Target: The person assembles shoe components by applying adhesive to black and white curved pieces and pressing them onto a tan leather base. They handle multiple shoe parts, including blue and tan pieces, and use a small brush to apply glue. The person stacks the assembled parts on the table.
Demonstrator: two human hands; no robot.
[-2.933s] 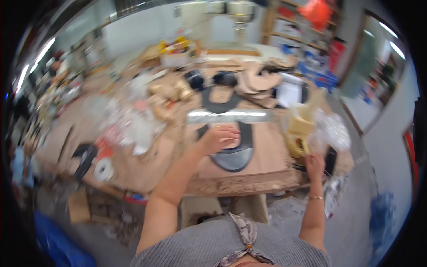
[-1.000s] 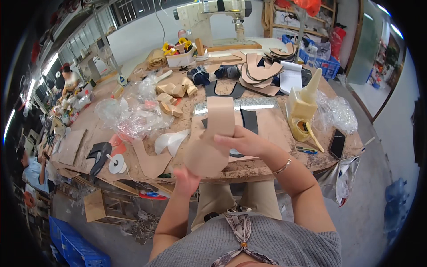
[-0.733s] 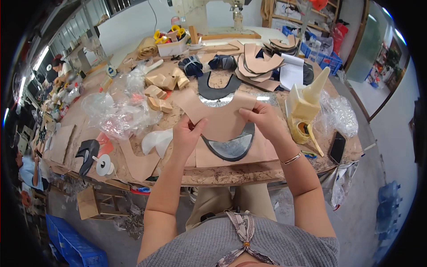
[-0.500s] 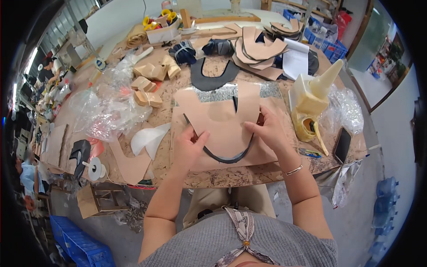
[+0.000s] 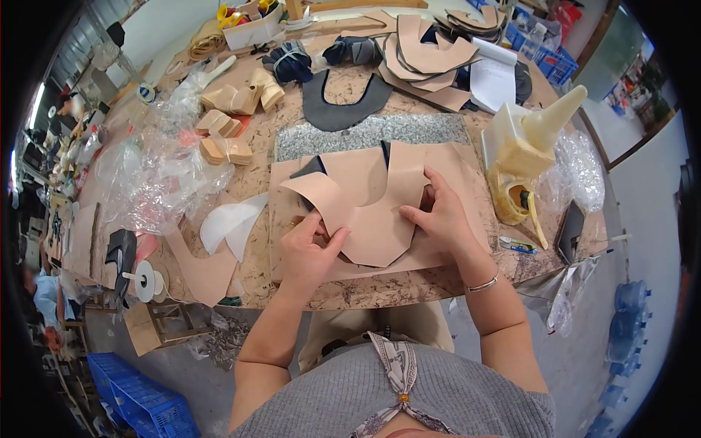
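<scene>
Both hands pinch a tan U-shaped leather-like piece (image 5: pixel 380 228) by its two sides. My left hand (image 5: pixel 310 244) has thumb on top and fingers underneath, and that arm of the piece curls upward. My right hand (image 5: pixel 442 212) grips the opposite edge in the same way. Beneath the tan piece lies a dark piece (image 5: pixel 307 168), mostly hidden; bits of it show at the two upper arms and along the lower edge. Under both is a flat tan sheet (image 5: pixel 467 248), which overlaps a speckled grey slab (image 5: pixel 365 135).
A dark U-shaped piece (image 5: pixel 343 113) lies beyond the slab. Stacked tan U pieces (image 5: pixel 434 55) sit far right. A glue bottle (image 5: pixel 522 142), phone (image 5: pixel 569 233) and cutter (image 5: pixel 517 245) are at right. Clear plastic (image 5: pixel 157 182), white pieces (image 5: pixel 232 226) and a spool (image 5: pixel 148 281) are at left.
The tan piece has come down over the dark one, whose curved lower rim is now nearly covered. Its left arm now curls up. My hands keep their hold on both sides.
</scene>
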